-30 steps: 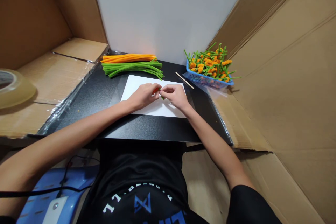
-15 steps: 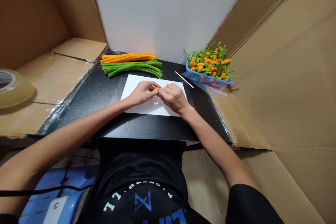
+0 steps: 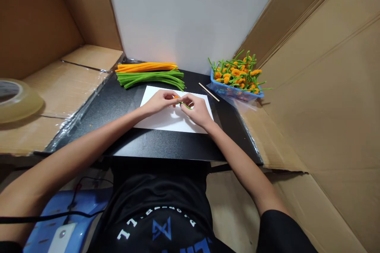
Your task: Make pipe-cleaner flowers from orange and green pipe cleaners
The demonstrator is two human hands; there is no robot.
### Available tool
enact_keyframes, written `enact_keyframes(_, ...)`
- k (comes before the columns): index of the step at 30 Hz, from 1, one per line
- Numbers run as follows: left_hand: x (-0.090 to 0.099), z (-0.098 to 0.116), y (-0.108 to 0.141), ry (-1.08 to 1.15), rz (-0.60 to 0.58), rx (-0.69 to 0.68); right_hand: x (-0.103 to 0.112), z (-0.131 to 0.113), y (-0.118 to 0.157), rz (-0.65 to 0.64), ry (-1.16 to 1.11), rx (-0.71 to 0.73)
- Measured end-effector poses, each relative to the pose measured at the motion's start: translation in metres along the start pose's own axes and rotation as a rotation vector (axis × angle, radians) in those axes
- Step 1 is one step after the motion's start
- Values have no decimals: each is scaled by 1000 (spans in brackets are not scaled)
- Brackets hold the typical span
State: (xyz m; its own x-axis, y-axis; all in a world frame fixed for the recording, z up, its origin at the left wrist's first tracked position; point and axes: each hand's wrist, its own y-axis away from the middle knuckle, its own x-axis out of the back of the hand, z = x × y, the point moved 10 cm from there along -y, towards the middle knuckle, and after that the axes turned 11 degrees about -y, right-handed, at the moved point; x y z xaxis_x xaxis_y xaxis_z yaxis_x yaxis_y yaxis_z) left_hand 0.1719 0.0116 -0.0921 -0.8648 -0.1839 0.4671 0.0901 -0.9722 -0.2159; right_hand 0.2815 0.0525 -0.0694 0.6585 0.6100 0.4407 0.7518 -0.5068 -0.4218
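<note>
Over the white sheet (image 3: 166, 122), my left hand (image 3: 160, 102) pinches a small orange pipe-cleaner piece (image 3: 177, 97), mostly covered by the fingers. My right hand (image 3: 197, 110) is close beside it, thumb and fingertips closed on a green pipe cleaner (image 3: 186, 105) that runs from the orange piece. The fingertips of both hands almost meet. How the green and orange parts join is hidden. Behind the sheet lie a bundle of green pipe cleaners (image 3: 148, 78) and a bundle of orange pipe cleaners (image 3: 148, 66).
A blue basket (image 3: 234, 90) full of orange and green pipe-cleaner pieces (image 3: 236, 72) stands at the back right of the black table (image 3: 160, 144). A thin wooden stick (image 3: 209, 91) lies left of it. A tape roll (image 3: 22, 101) rests on cardboard at left.
My right hand has loosened from a tight fist into a wider pinch, so more of the green pipe cleaner shows. My left hand keeps its pinch. The view has shifted slightly.
</note>
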Motion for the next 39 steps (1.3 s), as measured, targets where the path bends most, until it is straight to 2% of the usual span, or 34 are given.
enact_keyframes(4,6,3,-1,-66,11,-33,-8,33,2,-48,-480,-339)
enact_keyframes(6,7,1,-1,-52,0,-32,-12,41,4,-63,-575,-435)
enact_keyframes(8,5,-1,-2,-4,-21,-19,-12,42,5,-76,-585,-459)
enact_keyframes(13,-3,-6,-3,210,-83,50,-8,36,3,-93,-444,-400)
enact_keyframes(18,-7,-9,-2,277,-114,80,-5,31,1,-94,-361,-330)
enact_keyframes(25,-18,-17,2,525,11,153,-8,17,-1,-106,-256,-198)
enact_keyframes(31,-24,-16,9,569,87,247,-11,-11,4,-129,37,-9)
enact_keyframes(39,-23,-24,8,565,152,274,-27,-22,8,-215,296,101)
